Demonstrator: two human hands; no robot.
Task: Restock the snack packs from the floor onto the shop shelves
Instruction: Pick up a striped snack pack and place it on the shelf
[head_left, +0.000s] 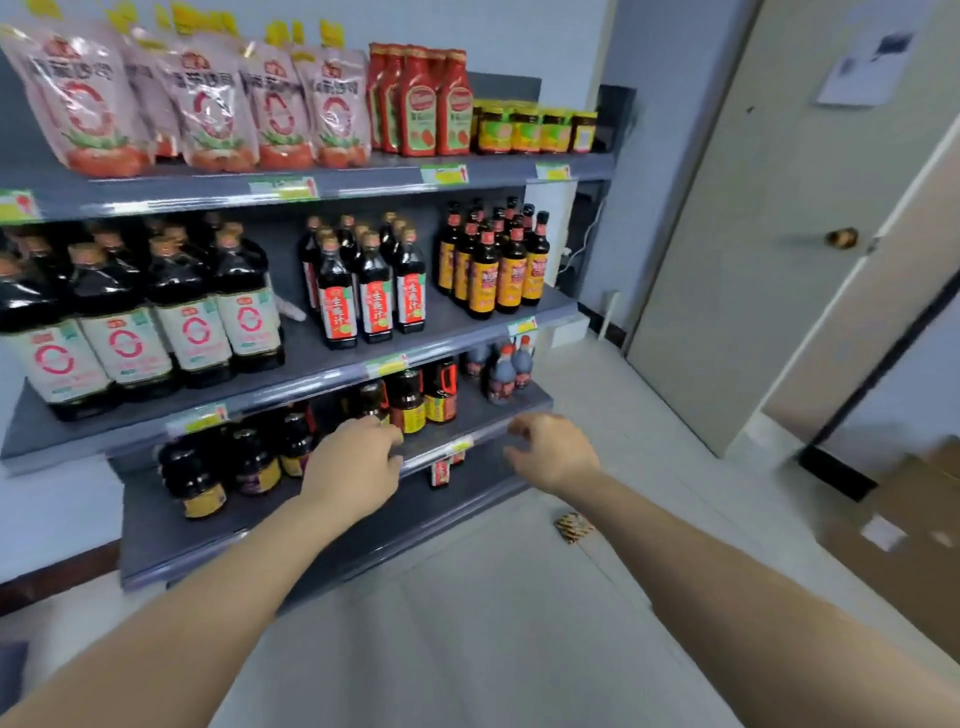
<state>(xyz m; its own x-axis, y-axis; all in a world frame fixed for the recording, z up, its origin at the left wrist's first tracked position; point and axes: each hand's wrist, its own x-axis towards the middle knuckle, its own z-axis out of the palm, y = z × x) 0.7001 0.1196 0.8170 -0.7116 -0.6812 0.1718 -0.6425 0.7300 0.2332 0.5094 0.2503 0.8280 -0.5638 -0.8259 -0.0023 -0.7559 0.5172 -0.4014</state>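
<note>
Smooth pale floor (493, 623); crinkly snack pack (573, 526), maybe foil; flat grey shelves (171, 535).

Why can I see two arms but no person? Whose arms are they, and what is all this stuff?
The camera sits on a person's head and looks forward and down, so you see only their own arms. The left hand and the right hand reach out in front of the shelves. Their fingers are loosely bent and seem to hold nothing. The shelves carry pink pouches, red bottles and jars on top, with dark bottles below. One small snack pack lies on the floor, not picked up yet. A door is on the right.
</note>
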